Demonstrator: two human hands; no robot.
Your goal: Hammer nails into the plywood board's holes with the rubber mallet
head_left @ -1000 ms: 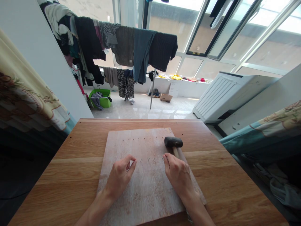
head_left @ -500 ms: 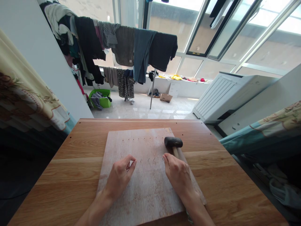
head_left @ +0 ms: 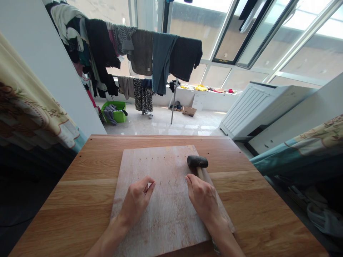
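Note:
A pale, worn wooden board (head_left: 160, 214) lies on the table. Over its left half, my left hand (head_left: 136, 200) is closed, thumb and forefinger pinched together; anything between the tips is too small to make out. My right hand (head_left: 203, 196) makes a similar pinch near the right edge, its contents also unclear. Between the hands, several thin nails (head_left: 168, 182) stick up from the board, some tilted or bent. Farther back runs a row of small dark dots (head_left: 164, 157). A black-headed mallet (head_left: 197, 161) rests on the board's right side, its handle partly hidden beneath my right hand and forearm.
The wooden table (head_left: 257, 200) extends on both sides of the board. Beyond it stand a laundry-covered drying rack (head_left: 173, 103), a green basin (head_left: 120, 116) and a small cardboard box (head_left: 189, 111). A white appliance (head_left: 249, 107) is at the right, with curtains (head_left: 302, 146) nearby.

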